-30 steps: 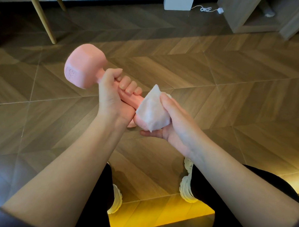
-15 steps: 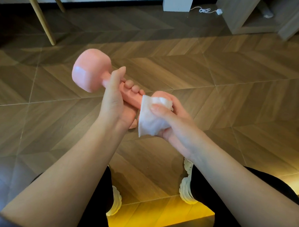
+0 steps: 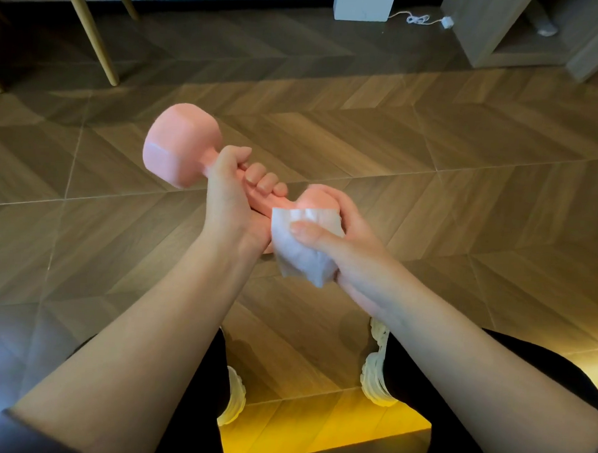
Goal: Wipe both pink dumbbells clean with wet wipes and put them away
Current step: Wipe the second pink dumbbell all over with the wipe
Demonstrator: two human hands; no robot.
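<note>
Two pale chunky-soled shoes [image 3: 375,366] stand nearest the camera on the brown chevron-patterned wood floor [image 3: 429,184], below dark trouser legs, and both bare forearms reach forward over them. The right hand [image 3: 344,249] has its grip closed round a white, crumpled wet wipe [image 3: 299,257], thumb on top and fingers curled behind, pressing the wipe against the near head of the smooth pink hexagon-headed dumbbell [image 3: 181,146]. Just beyond, the left hand [image 3: 230,202] has its grip wrapped fully round the handle, holding the dumbbell in the air above the floor, tilted with its far head up and to the left. That far head is bare and shows a faint sheen. Judgement: the dumbbell is rigid and dense for its bulk, and its coating is likely slippery once wet, so the dry handle is the sound place to hold it; the wipe is limp and will bunch up under pressure. The second dumbbell is not in view. Farther off stand slanted light wooden furniture legs [image 3: 90,32], a white rectangular box [image 3: 364,5], a white coiled cable [image 3: 419,19] and a grey-brown wooden shelf unit [image 3: 504,36].
</note>
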